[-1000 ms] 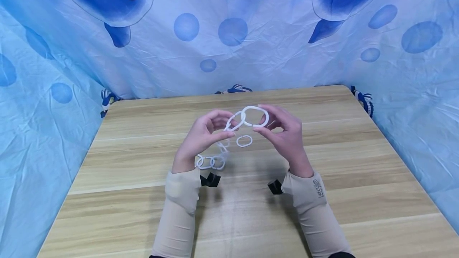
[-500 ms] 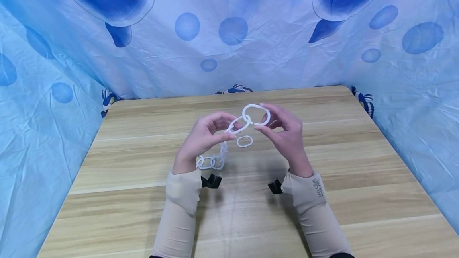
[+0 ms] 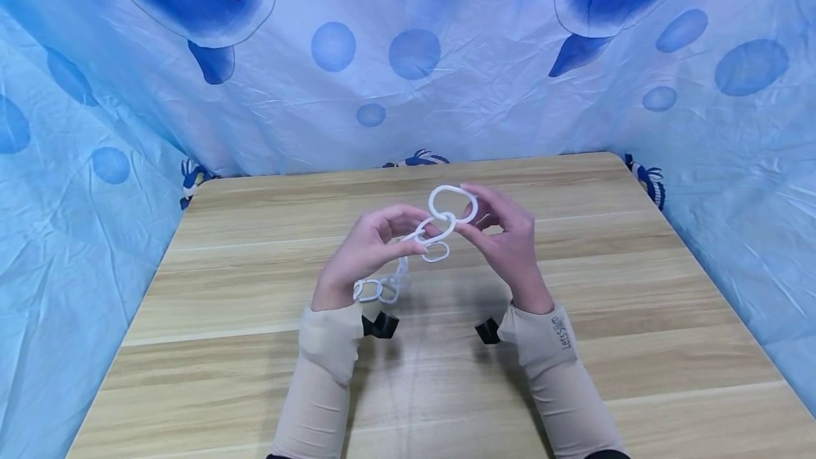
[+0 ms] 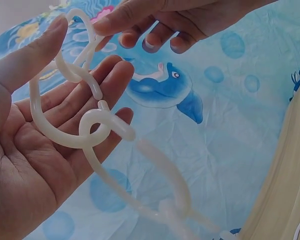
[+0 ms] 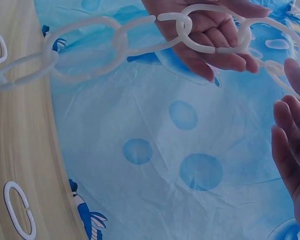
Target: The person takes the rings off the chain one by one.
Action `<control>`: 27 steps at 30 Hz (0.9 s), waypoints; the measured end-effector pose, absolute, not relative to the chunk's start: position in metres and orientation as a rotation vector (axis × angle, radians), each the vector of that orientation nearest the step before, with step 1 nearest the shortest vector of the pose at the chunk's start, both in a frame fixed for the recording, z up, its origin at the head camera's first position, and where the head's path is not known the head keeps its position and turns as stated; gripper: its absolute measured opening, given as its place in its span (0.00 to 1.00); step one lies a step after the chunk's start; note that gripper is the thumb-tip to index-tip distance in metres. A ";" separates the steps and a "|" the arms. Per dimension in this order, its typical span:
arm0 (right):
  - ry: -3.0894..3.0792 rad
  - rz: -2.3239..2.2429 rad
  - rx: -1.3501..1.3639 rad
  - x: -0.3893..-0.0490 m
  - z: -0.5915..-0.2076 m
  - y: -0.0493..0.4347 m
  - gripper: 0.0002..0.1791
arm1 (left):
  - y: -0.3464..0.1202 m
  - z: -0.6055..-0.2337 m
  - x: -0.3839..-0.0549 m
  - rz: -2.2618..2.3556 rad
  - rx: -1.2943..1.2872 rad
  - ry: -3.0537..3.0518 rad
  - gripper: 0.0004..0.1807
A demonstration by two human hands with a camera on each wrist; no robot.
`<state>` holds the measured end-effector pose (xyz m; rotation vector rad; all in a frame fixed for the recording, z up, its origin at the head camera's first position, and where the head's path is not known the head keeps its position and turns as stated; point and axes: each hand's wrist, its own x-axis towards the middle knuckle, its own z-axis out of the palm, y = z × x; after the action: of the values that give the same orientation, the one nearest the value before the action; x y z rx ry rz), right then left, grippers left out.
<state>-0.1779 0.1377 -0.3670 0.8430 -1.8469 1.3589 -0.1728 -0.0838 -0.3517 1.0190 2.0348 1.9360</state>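
Observation:
Both hands hold a chain of white oval plastic links above the table. In the head view my right hand (image 3: 506,236) pinches the end link (image 3: 431,200) between thumb and fingers. My left hand (image 3: 363,253) holds the adjoining link (image 3: 441,239), thumb in front and fingers behind. These two links are hooked through each other; each link has a small gap in its side. From the left hand the rest of the chain (image 5: 85,23) hangs down, and its lower links (image 3: 370,299) lie on the table, partly hidden behind the left wrist.
A loose white link (image 5: 10,207) lies on the wood-grain table (image 3: 605,268) beyond the hands. Blue cloth (image 3: 497,105) with whale prints encloses the table's back and sides. Black wrist mounts (image 3: 382,325) stick out inward from both sleeves.
The left hand has shifted right and slightly down, toward the right hand. Its link has slid along the end link's lower edge toward the right fingers, and the hanging chain has swung along.

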 end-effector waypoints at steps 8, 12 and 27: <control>-1.853 1.324 0.863 -0.182 -0.369 0.134 0.28 | -0.082 -0.354 -0.175 1.944 1.075 1.976 0.21; -1.853 1.305 0.867 -0.183 -0.370 0.132 0.27 | -0.081 -0.356 -0.177 1.946 1.086 1.974 0.21; -1.869 1.298 0.855 -0.185 -0.371 0.130 0.27 | -0.082 -0.355 -0.179 1.967 1.036 1.910 0.23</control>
<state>-0.1848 0.1298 -0.3706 0.8546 -1.8687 1.2983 -0.1789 -0.0818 -0.3546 1.0357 1.9098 1.9670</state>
